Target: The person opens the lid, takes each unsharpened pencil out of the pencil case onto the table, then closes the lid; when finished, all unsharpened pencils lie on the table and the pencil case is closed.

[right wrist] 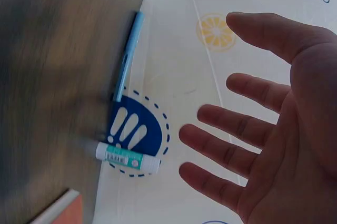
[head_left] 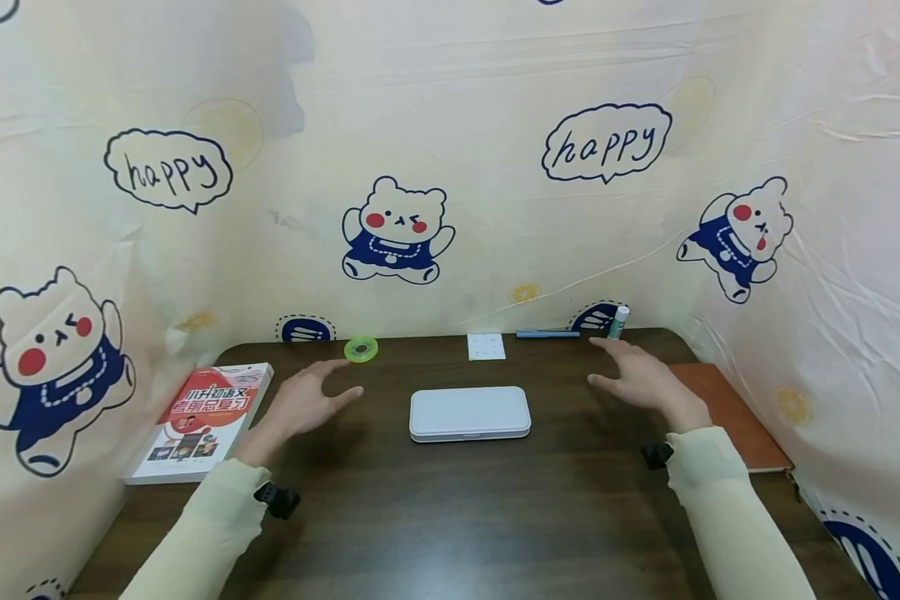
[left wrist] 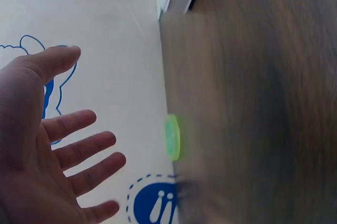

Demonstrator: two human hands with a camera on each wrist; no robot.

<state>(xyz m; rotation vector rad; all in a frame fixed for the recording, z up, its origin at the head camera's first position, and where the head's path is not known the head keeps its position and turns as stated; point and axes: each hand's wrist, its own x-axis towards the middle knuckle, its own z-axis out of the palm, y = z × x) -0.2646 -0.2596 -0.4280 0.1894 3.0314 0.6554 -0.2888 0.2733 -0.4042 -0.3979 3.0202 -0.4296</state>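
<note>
My left hand [head_left: 305, 402] hovers over the left part of the table, fingers spread and holding nothing. Nearest to it are a green tape roll [head_left: 361, 349] by the back edge and a white book with a red cover panel [head_left: 208, 417] to its left. On the other side, my right hand [head_left: 641, 377] is likewise spread and bare, close to an upright glue stick [head_left: 618, 322] and a blue pen [head_left: 547, 334]. Between the hands lies a closed white case [head_left: 469, 412]. In the right wrist view the glue stick [right wrist: 128, 158] shows a teal label.
A small pale paper pad [head_left: 486, 347] lies at the back of the dark wooden table [head_left: 450, 517]. A brown notebook [head_left: 727, 414] sits by the right edge. Printed cloth [head_left: 450, 108] hangs around the back and sides.
</note>
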